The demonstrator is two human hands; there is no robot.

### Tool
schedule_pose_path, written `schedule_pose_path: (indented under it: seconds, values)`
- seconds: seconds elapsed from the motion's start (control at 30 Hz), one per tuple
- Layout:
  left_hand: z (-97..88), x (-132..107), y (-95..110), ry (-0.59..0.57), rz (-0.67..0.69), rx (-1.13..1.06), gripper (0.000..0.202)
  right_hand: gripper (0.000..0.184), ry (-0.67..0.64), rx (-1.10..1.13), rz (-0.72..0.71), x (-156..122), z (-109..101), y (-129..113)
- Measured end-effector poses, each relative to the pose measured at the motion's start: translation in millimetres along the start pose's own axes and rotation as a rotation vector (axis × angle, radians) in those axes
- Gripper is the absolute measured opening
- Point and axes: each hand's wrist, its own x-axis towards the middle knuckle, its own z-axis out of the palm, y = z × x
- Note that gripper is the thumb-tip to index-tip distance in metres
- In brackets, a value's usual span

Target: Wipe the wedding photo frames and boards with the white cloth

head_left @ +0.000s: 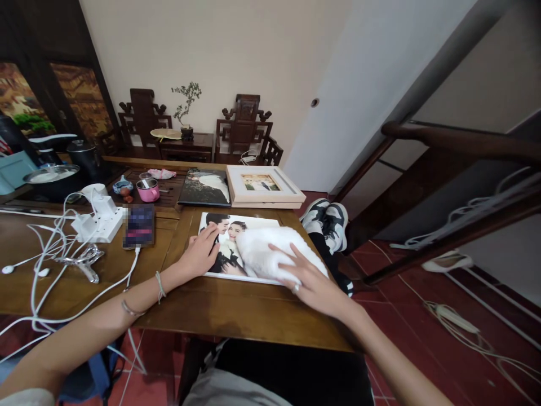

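White cloth (262,248) under right hand (311,282), grip spread; left hand (204,251), grip flat, likely steadies photo panel (228,260) from 9 o'clock.

I can make out a thin pale bracelet (160,287) at the left wrist (164,279), a slim metallic bangle (132,309) above it, a silvery ring (296,289) on the right hand (302,270), a light sleeve (29,397), and grey cloth (236,390) beside black fabric (291,366).

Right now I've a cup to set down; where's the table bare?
Bare: the table front, between photo print and near edge; a smaller patch between phone and print. Crowded: left, with cables and power strip; behind the print, a pale frame.
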Motion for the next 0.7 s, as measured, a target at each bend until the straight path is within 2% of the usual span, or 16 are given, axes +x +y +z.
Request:
schedule_pose_path:
  seconds: [0.1, 0.2, 0.27, 0.33, 0.43, 0.6, 0.7]
  values:
    - [-2.7, 0, 1, -0.006, 0.009, 0.006, 0.044, 0.036, 0.044, 0.042, 0.118, 44, -1, 35]
    - [-4.2, 0, 3, -0.015, 0.012, 0.014, 0.044, 0.042, 0.075, 0.064, 0.199, 80, -3, 59]
    - [-3.0, 0, 3, -0.009, 0.001, 0.011, 0.044, 0.044, 0.089, 0.069, 0.205, 93, -5, 66]
    - [-0.6, 0, 2, 0.009, -0.01, 0.0, 0.044, 0.043, 0.093, 0.072, 0.204, 93, -5, 64]
    - [2.4, 0, 1, 0.028, -0.01, -0.012, 0.043, 0.042, 0.073, 0.061, 0.181, 68, -2, 47]
    - [1.7, 0, 3, 0.008, -0.034, -0.006, 0.043, 0.035, -0.005, 0.031, 0.049, -10, 1, 3]
    - [1.0, 0, 5, 0.003, -0.037, 0.005, 0.044, 0.03, -0.031, 0.043, -0.028, -42, -2, -18]
